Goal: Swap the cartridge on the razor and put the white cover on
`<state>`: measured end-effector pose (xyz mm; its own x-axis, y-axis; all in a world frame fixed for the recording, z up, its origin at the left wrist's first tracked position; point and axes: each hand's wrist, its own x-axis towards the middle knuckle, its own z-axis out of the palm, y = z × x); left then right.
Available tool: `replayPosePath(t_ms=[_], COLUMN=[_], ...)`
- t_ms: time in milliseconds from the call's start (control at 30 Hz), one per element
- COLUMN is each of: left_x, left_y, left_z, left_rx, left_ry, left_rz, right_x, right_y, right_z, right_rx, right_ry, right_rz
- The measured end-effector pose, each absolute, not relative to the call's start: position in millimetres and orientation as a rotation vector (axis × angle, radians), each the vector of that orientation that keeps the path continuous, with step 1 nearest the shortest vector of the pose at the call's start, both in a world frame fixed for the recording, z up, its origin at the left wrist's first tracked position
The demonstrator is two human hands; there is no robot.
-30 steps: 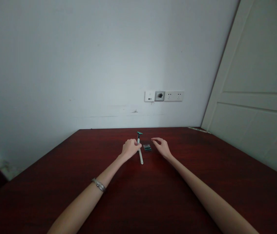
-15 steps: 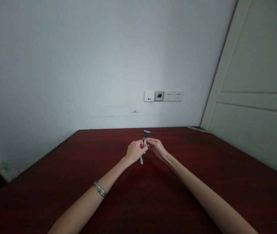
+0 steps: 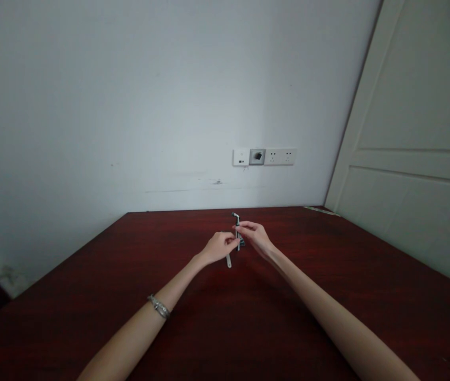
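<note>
A slim white razor [image 3: 229, 260] stands tilted over the dark red table [image 3: 225, 317], its lower end near the tabletop and its top end pointing up. My left hand [image 3: 217, 247] is closed round the middle of the handle. My right hand [image 3: 255, 238] pinches the razor's upper part just below its top end [image 3: 236, 216], which looks grey. A small dark cartridge holder [image 3: 242, 243] lies on the table between the hands, mostly hidden by them. A silver bracelet [image 3: 158, 306] sits on my left wrist.
The table's far edge meets a white wall [image 3: 129, 106] with a row of sockets [image 3: 264, 156]. A white door [image 3: 419, 148] stands along the table's right side.
My right hand came over from the cartridge holder and took the razor's upper part. The razor shifted right in my left hand, and its teal head no longer shows at the top.
</note>
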<state>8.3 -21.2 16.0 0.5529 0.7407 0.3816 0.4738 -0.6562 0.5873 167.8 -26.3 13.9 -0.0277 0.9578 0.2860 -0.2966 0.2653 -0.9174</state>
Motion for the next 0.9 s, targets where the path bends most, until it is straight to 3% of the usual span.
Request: replayPosePath(t_ms=[133, 400, 900], left_x=[-5.0, -5.4, 15.0], left_y=[-18.4, 16.6, 39.3], left_z=[33.7, 58.7, 40.4], left_rx=[2.264, 1.581, 0.991], left_ry=[0.926, 0.981, 0.518], left_rz=[0.761, 0.964, 0.781], right_x=[167.5, 160.7, 127.2], right_y=[-28.7, -32.2, -45.4], right_z=[20.7, 21.6, 9.0], right_rx=[-0.69, -0.65, -0.643], right_ry=[-1.114, -1.048, -0.958], right_rz=[1.139, 1.248, 1.578])
